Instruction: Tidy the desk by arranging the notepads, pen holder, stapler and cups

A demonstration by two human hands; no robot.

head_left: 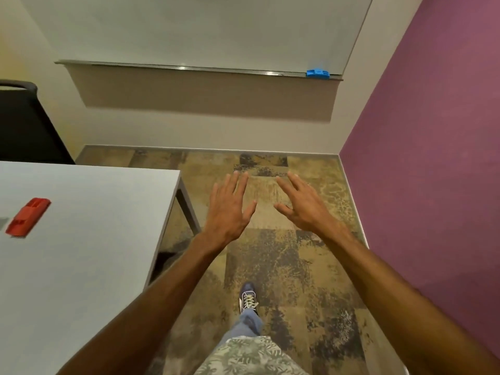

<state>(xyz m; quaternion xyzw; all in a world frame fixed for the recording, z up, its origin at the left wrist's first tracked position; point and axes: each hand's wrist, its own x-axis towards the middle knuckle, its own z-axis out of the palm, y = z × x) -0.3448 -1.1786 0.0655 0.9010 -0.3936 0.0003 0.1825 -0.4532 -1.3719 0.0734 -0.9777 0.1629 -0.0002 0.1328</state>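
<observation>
Mottled carpet (284, 253) under splayed left hand (230, 209), right hand (303, 209)

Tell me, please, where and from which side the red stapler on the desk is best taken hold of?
Probably across the middle of the red stapler, pinching its two long sides from above. It lies flat on the desk, long and narrow, angled away to the right, nothing touching it. The left hand, open and empty, is nearer.
</observation>
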